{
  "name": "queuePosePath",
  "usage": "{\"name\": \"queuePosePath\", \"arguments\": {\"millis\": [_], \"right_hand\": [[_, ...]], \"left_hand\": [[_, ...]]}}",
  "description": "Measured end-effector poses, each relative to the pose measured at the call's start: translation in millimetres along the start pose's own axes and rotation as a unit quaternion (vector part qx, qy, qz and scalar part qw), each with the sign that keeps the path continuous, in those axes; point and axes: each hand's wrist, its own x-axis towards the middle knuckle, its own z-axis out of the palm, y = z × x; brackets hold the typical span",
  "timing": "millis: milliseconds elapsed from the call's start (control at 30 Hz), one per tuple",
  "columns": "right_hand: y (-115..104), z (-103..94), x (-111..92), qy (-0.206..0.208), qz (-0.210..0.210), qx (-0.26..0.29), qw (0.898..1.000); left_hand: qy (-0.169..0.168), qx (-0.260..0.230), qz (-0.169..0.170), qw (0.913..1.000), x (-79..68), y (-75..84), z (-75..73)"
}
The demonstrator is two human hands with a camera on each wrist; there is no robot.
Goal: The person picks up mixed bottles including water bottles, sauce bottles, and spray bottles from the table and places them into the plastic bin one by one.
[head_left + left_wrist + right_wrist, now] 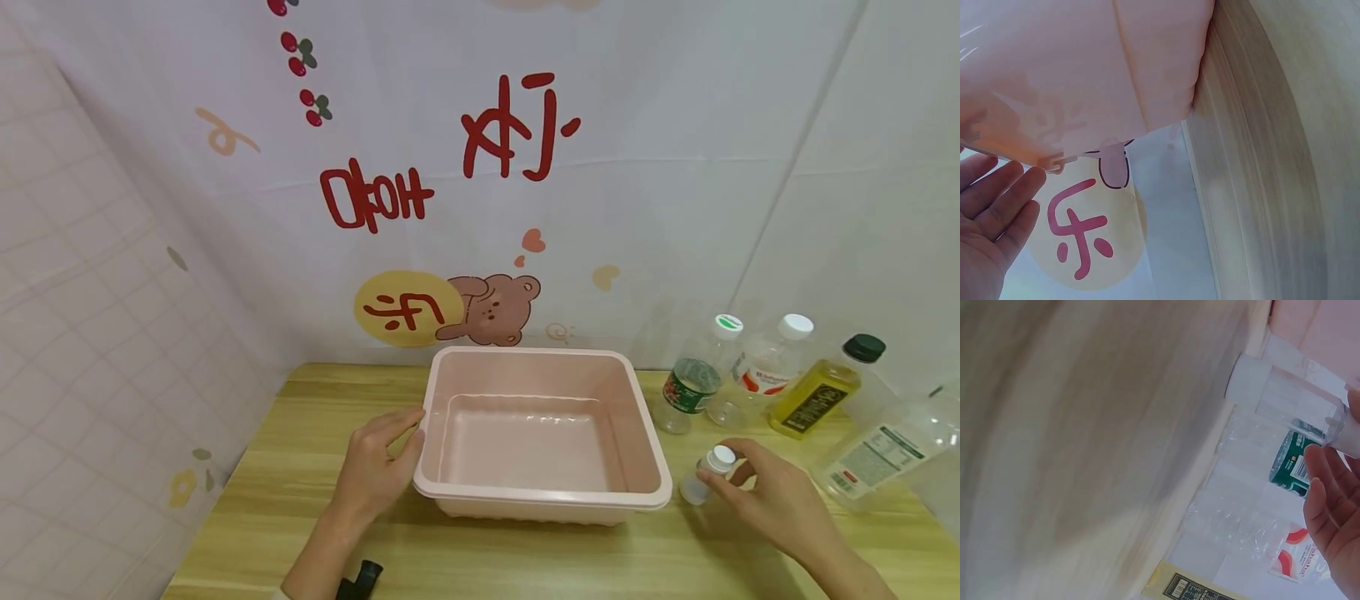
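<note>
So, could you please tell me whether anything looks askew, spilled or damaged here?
Nothing looks spilled or damaged around the pink basin or small white-capped bottle. One oddity: the bear on the wall covering lies sideways, head toward the right, as though the covering were hung turned.

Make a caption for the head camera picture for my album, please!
Left fingers at a pink tub, right fingers pinching a little white-capped bottle beside four bigger bottles.

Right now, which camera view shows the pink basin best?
The head view: the pink basin appears almost whole, inside included. The left wrist view shows part of its outside; the right wrist view, only a piece, top right.
</note>
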Motion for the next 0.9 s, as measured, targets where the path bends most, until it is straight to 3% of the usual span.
{"name": "queuePosePath", "arguments": {"millis": [333, 900], "right_hand": [[-3.5, -6.4, 3.8, 0.001, 0.008, -0.005, 1.0], [-18.9, -29.9, 19.9, 0.064, -0.004, 0.078, 0.995]], "left_hand": [[-0.001, -0.005, 0.001, 1.0, -1.6, -0.6, 0.6], [-0.007, -0.015, -0.007, 0.9998, -1.9, -0.3, 0.3]]}}
